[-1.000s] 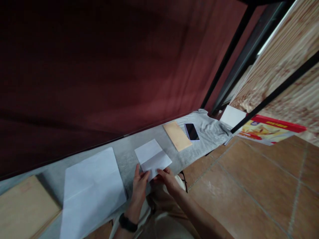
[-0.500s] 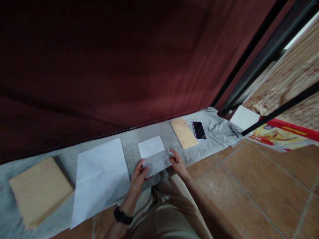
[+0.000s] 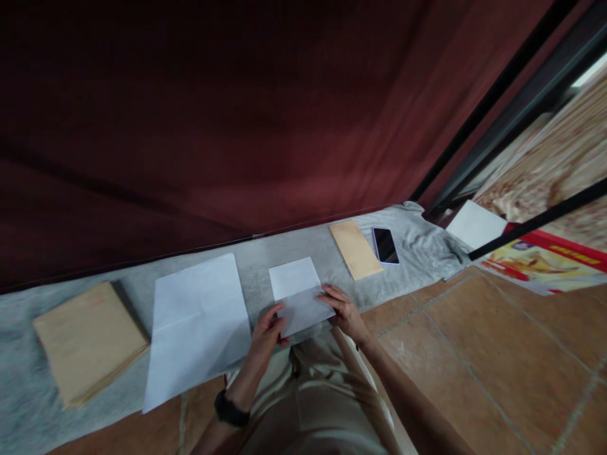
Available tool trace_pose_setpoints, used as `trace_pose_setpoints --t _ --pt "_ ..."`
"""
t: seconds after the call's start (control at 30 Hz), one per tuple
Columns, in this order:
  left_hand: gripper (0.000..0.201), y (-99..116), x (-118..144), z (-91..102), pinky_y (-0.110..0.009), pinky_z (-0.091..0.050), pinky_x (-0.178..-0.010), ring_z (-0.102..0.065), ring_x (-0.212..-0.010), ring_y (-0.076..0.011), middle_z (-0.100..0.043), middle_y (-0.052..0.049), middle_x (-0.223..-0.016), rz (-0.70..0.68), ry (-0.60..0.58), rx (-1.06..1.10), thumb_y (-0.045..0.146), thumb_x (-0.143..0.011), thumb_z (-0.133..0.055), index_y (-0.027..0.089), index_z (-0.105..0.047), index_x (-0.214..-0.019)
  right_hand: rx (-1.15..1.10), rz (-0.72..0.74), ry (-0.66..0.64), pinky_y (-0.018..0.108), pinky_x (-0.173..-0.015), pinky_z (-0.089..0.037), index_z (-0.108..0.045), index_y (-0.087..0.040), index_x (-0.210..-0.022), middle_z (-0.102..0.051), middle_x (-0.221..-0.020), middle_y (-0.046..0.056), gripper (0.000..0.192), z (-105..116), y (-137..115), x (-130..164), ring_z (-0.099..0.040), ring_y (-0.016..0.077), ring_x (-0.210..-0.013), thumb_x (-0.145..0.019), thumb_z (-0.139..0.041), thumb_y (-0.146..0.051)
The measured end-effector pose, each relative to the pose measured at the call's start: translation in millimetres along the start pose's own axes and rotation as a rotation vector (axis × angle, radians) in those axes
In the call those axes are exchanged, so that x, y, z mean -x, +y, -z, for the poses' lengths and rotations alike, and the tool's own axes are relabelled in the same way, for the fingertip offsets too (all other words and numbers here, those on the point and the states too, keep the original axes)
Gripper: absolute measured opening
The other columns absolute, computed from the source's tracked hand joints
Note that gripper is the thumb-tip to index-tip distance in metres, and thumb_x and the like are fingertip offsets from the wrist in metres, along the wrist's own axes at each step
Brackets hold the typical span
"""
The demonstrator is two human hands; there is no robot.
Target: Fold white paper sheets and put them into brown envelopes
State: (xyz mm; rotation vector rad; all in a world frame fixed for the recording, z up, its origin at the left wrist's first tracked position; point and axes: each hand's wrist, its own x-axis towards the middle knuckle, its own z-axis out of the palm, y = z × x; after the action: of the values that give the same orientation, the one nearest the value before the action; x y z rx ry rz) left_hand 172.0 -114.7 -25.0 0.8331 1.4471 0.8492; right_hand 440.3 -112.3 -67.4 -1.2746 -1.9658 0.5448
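In front of my lap is a small white sheet of paper with a crease across its middle. Its far half lies on the grey cloth and its near half is lifted. My left hand pinches the near left edge, thumb on top. At the right edge, my right hand has its fingers over the paper and is closed on it; its thumb is hidden. A larger stack of white paper lies to the left, with a faint fold line. To the right lies a flat tan envelope.
A stack of brown envelopes sits at the far left of the grey cloth. A phone lies at the right. Behind hangs a dark red curtain. Black bars and a printed box stand right, above floor tiles.
My right hand has come down over the paper's right edge, its raised finger now laid on the sheet. My left hand keeps its grip. The view has shifted slightly.
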Motion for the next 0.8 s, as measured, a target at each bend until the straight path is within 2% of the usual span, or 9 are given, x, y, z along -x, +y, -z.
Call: trace_pose_setpoints --t 0.07,0.13,0.2,0.27,0.37,0.43,0.57,0.7,0.8 --pt "0.050 -7.4 3.6 7.4 -0.034 -0.060 -0.062 -0.067 -0.068 -0.0199 -0.067 -0.003 -0.082 -0.191 0.052 -0.236 0.046 -0.087 -0.066 0.020 -0.067 -0.129 0.026 -0.003 -0.051 0.056 -0.118 -0.039 -0.068 -0.031 -0.133 -0.063 -0.145 0.007 0.067 0.3 0.0 -0.9 -0.052 0.0279 -0.139 -0.074 -0.061 0.001" --pt "0.039 -14.8 7.5 16.2 -0.043 -0.060 -0.088 -0.070 -0.099 -0.0253 -0.071 -0.009 -0.106 -0.473 0.112 -0.503 0.032 -0.095 -0.052 0.022 -0.067 -0.130 0.039 -0.005 -0.089 0.057 -0.119 -0.037 -0.069 -0.031 -0.132 -0.064 -0.143 0.007 0.069 1.5 -0.9 -0.6 -0.054 0.0270 -0.138 -0.073 -0.059 0.003" --pt "0.043 -21.0 9.2 23.2 -0.050 -0.050 -0.110 -0.060 -0.128 -0.0274 -0.065 -0.011 -0.133 -0.714 0.105 -0.718 0.016 -0.095 -0.044 0.024 -0.066 -0.131 0.037 -0.009 -0.100 0.057 -0.119 -0.037 -0.069 -0.031 -0.133 -0.064 -0.143 0.007 0.069 3.1 -2.5 -0.1 -0.056 0.0265 -0.136 -0.073 -0.058 0.003" --pt "0.053 -24.9 6.3 26.8 -0.052 -0.043 -0.118 -0.047 -0.144 -0.0271 -0.055 -0.009 -0.150 -0.842 0.036 -0.847 0.006 -0.091 -0.040 0.025 -0.063 -0.135 0.016 -0.006 -0.083 0.057 -0.119 -0.037 -0.068 -0.031 -0.134 -0.065 -0.142 0.007 0.068 5.1 -4.4 -0.3 -0.057 0.0263 -0.135 -0.075 -0.059 0.002" --pt "0.065 -24.4 -7.9 28.0 -0.051 -0.041 -0.120 -0.037 -0.151 -0.0256 -0.045 -0.007 -0.160 -0.887 -0.035 -0.903 0.000 -0.084 -0.045 0.025 -0.057 -0.142 -0.056 0.008 -0.058 0.053 -0.116 -0.042 -0.067 -0.031 -0.135 -0.066 -0.141 0.007 0.060 8.3 -7.8 -2.0 -0.059 0.0253 -0.132 -0.082 -0.062 -0.004" --pt "0.066 -19.7 -20.4 28.7 -0.050 -0.045 -0.118 -0.047 -0.145 -0.0242 -0.053 -0.008 -0.154 -0.870 -0.060 -0.896 0.001 -0.082 -0.048 0.025 -0.056 -0.143 -0.113 0.004 -0.051 0.048 -0.113 -0.047 -0.068 -0.032 -0.134 -0.067 -0.140 0.006 0.051 9.7 -9.9 -3.1 -0.060 0.0243 -0.131 -0.088 -0.062 -0.010" --pt "0.057 -8.4 -37.1 30.9 -0.047 -0.052 -0.112 -0.063 -0.127 -0.0220 -0.071 -0.006 -0.131 -0.871 -0.126 -0.907 -0.001 -0.082 -0.045 0.025 -0.069 -0.127 -0.149 -0.023 -0.003 0.045 -0.108 -0.052 -0.069 -0.032 -0.131 -0.069 -0.134 0.006 0.041 7.5 -10.0 -2.4 -0.063 0.0236 -0.126 -0.095 -0.058 -0.015" --pt "0.056 -5.4 -35.1 30.4 -0.047 -0.053 -0.109 -0.064 -0.125 -0.0227 -0.073 -0.006 -0.127 -0.908 -0.128 -0.918 -0.004 -0.081 -0.044 0.023 -0.072 -0.122 -0.087 -0.018 0.067 0.048 -0.109 -0.050 -0.071 -0.031 -0.128 -0.070 -0.132 0.007 0.044 1.3 -5.4 -1.4 -0.061 0.0235 -0.128 -0.097 -0.049 -0.010" --pt "0.055 -7.1 -29.2 28.3 -0.046 -0.053 -0.109 -0.065 -0.123 -0.0227 -0.073 -0.006 -0.126 -0.903 -0.107 -0.907 -0.003 -0.081 -0.046 0.024 -0.072 -0.121 -0.065 -0.022 0.068 0.047 -0.105 -0.052 -0.072 -0.030 -0.124 -0.072 -0.129 0.007 0.040 1.0 -3.7 -5.4 -0.063 0.0241 -0.123 -0.096 -0.052 -0.010"
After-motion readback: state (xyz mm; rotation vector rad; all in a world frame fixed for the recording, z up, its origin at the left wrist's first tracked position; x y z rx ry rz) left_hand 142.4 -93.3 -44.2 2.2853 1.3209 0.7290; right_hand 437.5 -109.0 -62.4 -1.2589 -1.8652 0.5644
